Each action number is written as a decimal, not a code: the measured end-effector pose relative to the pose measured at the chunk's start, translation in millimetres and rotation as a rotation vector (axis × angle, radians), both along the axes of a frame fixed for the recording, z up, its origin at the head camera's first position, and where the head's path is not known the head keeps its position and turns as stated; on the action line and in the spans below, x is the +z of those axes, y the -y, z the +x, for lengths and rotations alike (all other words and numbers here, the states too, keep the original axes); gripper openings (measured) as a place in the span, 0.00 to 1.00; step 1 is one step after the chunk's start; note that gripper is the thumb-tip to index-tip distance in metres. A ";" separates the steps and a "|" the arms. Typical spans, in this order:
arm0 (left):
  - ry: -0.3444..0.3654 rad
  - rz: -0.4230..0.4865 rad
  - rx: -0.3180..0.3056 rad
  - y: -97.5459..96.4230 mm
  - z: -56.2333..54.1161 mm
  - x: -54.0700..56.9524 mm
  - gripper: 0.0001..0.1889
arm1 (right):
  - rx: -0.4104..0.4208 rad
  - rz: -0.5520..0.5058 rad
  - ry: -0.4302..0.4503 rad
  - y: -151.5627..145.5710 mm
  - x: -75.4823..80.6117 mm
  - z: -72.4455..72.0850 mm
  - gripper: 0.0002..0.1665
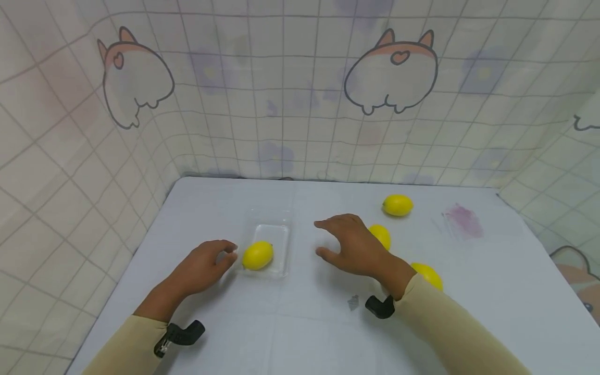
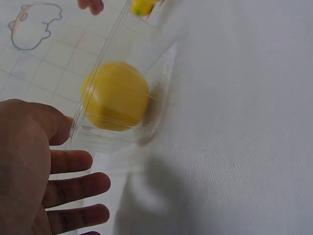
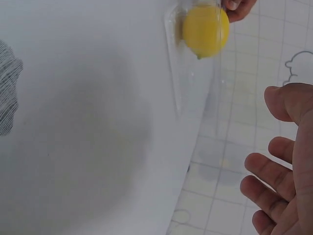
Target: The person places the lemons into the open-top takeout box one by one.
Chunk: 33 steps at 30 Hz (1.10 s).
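Observation:
A clear plastic container (image 1: 277, 240) lies on the white table, with one yellow lemon (image 1: 258, 255) in its near left part. My left hand (image 1: 199, 268) is at the container's left side, its thumb tip right at the rim in the left wrist view and the other fingers loosely extended. Over the table to the container's right hovers my right hand (image 1: 356, 247), thumb and fingers spread apart and nothing between them. Close behind that hand is a second lemon (image 1: 380, 236), partly hidden by it. Another lemon (image 1: 427, 275) is partly covered by the right forearm.
One more lemon (image 1: 397, 205) lies toward the table's back edge. A pinkish stain (image 1: 463, 221) marks the table at the right, and a small grey patch (image 1: 353, 302) is near the right wrist. Grid-patterned cloth (image 1: 300, 104) hangs around the back and sides.

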<state>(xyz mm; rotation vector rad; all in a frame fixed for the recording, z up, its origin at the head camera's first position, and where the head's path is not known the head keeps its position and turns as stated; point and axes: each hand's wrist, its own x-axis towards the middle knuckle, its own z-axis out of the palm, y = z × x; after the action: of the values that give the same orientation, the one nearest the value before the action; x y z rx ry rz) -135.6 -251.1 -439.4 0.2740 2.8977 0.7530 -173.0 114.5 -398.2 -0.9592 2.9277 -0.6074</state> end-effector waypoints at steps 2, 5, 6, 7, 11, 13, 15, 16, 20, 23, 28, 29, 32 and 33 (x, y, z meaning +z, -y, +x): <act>-0.002 0.004 -0.002 -0.1 0.3 0.3 0.20 | -0.010 -0.007 0.005 -4.3 -0.3 0.7 0.36; -0.005 0.011 -0.006 -0.3 0.5 0.4 0.20 | -0.018 -0.014 0.009 -10.8 0.2 1.4 0.36; -0.006 0.011 -0.004 -0.4 0.5 0.4 0.20 | -0.020 -0.018 0.009 -13.2 0.4 1.5 0.36; -0.006 0.011 -0.006 -0.6 0.6 0.5 0.20 | -0.019 -0.019 0.005 -15.7 0.2 1.5 0.36; -0.010 0.003 -0.011 -1.0 0.7 0.8 0.20 | -0.027 -0.030 -0.007 -25.9 0.3 1.1 0.35; -0.009 0.003 -0.009 -0.7 0.8 0.8 0.20 | -0.033 -0.034 -0.008 -30.5 0.5 0.8 0.35; -0.010 0.001 -0.008 0.0 0.6 0.5 0.20 | -0.042 -0.035 -0.001 -34.4 1.5 0.4 0.36; -0.010 0.001 -0.007 0.3 0.6 0.4 0.20 | -0.048 -0.036 0.007 -36.4 2.2 0.3 0.36; -0.012 0.002 -0.010 1.1 0.5 0.4 0.20 | -0.071 -0.043 0.045 -43.9 4.4 -0.1 0.37; -0.011 0.004 -0.012 1.8 0.8 1.1 0.20 | -0.090 -0.049 0.074 -50.3 5.0 -0.4 0.37; -0.009 0.004 -0.018 1.2 0.8 1.6 0.20 | -0.106 -0.047 0.080 -63.8 2.4 -1.9 0.36; -0.010 0.004 -0.018 0.8 0.6 1.4 0.21 | -0.110 -0.043 0.081 -66.5 2.3 -1.9 0.36; -0.009 0.004 -0.015 0.4 0.3 0.4 0.21 | -0.121 -0.034 0.090 -74.0 1.7 -1.0 0.36; -0.009 0.004 -0.015 0.3 0.1 0.0 0.21 | -0.125 -0.031 0.094 -76.1 1.8 -0.2 0.36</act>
<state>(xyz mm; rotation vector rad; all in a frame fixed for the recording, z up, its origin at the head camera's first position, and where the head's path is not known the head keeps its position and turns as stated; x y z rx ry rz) -135.5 -251.4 -439.3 0.3000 2.8995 0.7577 -173.2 190.6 -396.3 -0.7327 2.9187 -0.6844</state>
